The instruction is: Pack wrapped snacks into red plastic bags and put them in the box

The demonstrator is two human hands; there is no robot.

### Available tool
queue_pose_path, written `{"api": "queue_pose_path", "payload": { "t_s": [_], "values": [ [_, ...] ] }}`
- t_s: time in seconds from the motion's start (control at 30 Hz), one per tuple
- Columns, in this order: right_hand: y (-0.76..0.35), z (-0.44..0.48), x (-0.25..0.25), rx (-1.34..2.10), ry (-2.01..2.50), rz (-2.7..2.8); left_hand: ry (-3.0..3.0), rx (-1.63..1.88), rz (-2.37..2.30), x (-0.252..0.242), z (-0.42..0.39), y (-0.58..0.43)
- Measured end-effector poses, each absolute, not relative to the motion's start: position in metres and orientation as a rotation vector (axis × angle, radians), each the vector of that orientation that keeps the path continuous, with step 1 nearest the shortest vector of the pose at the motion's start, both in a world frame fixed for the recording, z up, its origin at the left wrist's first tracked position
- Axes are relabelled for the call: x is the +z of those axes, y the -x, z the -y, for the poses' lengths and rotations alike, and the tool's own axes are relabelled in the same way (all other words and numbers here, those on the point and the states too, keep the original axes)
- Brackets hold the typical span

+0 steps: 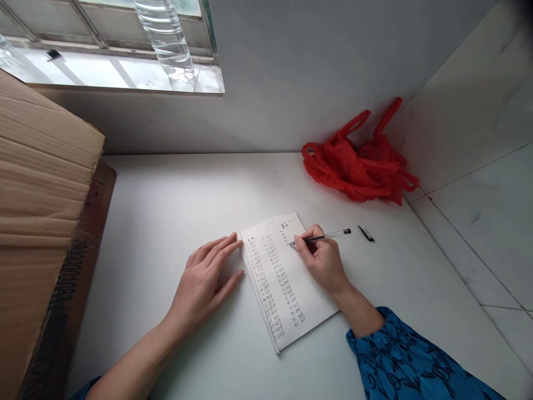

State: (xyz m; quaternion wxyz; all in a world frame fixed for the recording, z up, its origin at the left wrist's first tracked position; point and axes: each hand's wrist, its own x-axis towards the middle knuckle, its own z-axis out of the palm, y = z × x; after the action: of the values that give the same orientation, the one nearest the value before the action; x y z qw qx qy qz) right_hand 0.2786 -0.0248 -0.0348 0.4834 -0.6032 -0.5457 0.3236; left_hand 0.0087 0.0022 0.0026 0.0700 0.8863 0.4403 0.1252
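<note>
White counter (166, 211) holds your notepad (287, 283), filled with columns of what may be numbers. Your right hand (322, 261) grips a pen (328, 235), tip on the page; your left hand (206, 275) lies flat and open, fingertips touching its left edge. Farther right: pen cap (366, 233), red bag (358, 166).

Head-worn camera looks forward and down, close over the notepad (280, 289) on the table (166, 205)

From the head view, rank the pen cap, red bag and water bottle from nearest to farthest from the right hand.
1. Pen cap: just right of the right hand holding the pen.
2. Red bag: beyond it, in the back right corner.
3. Water bottle: far back left, on the window sill.
</note>
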Motion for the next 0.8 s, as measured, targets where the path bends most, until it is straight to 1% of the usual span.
{"api": "queue_pose_path", "payload": {
  "t_s": [0.43,0.8],
  "values": [
    [-0.2799,0.0269,-0.0337,0.742,1.422,1.332,-2.670,0.382,-1.324,0.0041,-0.0010,-0.0083],
    [-0.2787,0.0255,-0.0342,0.773,1.446,1.352,-2.663,0.391,-1.327,0.0041,-0.0020,-0.0094]
  ]
}}
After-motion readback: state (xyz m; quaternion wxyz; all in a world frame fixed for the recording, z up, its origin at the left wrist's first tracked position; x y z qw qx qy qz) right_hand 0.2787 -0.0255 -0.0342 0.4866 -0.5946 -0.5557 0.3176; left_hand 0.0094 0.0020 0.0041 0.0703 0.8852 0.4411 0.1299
